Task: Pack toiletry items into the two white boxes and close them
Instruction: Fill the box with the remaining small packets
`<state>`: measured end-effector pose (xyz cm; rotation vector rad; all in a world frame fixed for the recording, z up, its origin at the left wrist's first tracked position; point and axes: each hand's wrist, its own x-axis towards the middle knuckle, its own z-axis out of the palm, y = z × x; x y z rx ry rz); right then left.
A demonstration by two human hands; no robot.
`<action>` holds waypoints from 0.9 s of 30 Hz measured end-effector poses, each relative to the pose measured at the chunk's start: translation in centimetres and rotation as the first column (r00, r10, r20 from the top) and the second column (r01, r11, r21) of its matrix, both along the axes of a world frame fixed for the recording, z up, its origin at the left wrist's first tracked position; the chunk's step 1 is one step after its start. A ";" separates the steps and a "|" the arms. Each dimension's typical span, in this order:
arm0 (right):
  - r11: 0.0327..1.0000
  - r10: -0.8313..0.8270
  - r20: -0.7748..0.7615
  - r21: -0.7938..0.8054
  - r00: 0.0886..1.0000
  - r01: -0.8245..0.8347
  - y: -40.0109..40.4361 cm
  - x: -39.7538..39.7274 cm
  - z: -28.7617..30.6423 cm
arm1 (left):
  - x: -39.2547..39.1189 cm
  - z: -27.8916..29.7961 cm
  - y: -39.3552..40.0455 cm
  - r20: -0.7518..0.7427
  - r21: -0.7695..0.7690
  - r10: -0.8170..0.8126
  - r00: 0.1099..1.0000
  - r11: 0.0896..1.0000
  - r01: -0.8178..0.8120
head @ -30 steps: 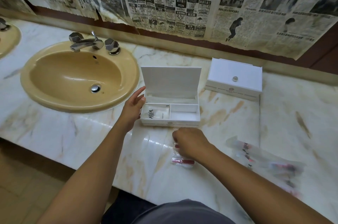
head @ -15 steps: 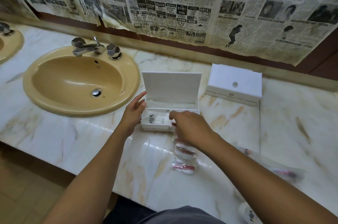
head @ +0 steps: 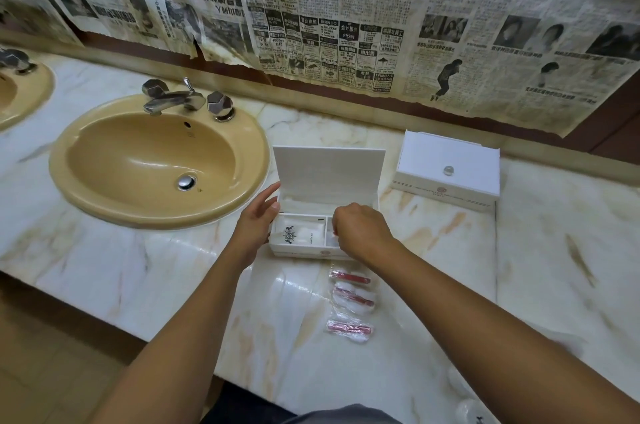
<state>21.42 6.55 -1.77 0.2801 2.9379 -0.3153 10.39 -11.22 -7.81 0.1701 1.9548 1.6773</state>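
On the marble counter (head: 131,271), right of the tan sink (head: 159,160):

Open white box (head: 327,181): lid standing upright at the back, tray divided into compartments. The front-left compartment holds a flat clear packet with a dark printed emblem (head: 298,235). Judged light and thin-walled, liable to skid on the polished stone if pushed from one side only.

Left hand (head: 258,221): fingers straight, laid against the left end wall of the open box, steadying it.

Right hand (head: 360,229): knuckles up over the front-right compartment, fingers curled downward. Whether they pinch an item cannot be told; the fingertips are hidden under the hand.

Closed white box (head: 448,167): near the wall, well apart to the right, lid down, small round knob on top. Not yet packed, as far as its shut lid suggests.

Three wrapped red items (head: 349,300): in clear film, lying in a row on the counter just in front of the open box. Judged very light; the film looks slick and crinkly, so a pinch across the firm red body should hold better than a pinch on the loose wrapper ends.

Further clear-wrapped pieces (head: 464,389): lower right counter edge, too blurred to identify.

Newspaper sheets (head: 346,25): covering the wall behind.
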 end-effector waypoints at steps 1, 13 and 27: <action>1.000 -0.004 0.014 0.004 1.000 0.004 0.0 0.0 -0.2 | 0.0 -0.1 0.0 -0.002 -0.002 0.002 1.000 1.000 -0.002; 0.950 -0.157 0.188 -0.241 0.970 0.200 0.2 0.2 -1.6 | 0.3 0.7 0.3 0.012 -0.018 0.010 1.000 1.000 -0.010; 0.976 -0.132 -0.130 -0.191 0.983 0.106 -1.0 4.1 -0.5 | 0.6 0.7 0.3 -0.014 -0.015 0.012 1.000 1.000 -0.013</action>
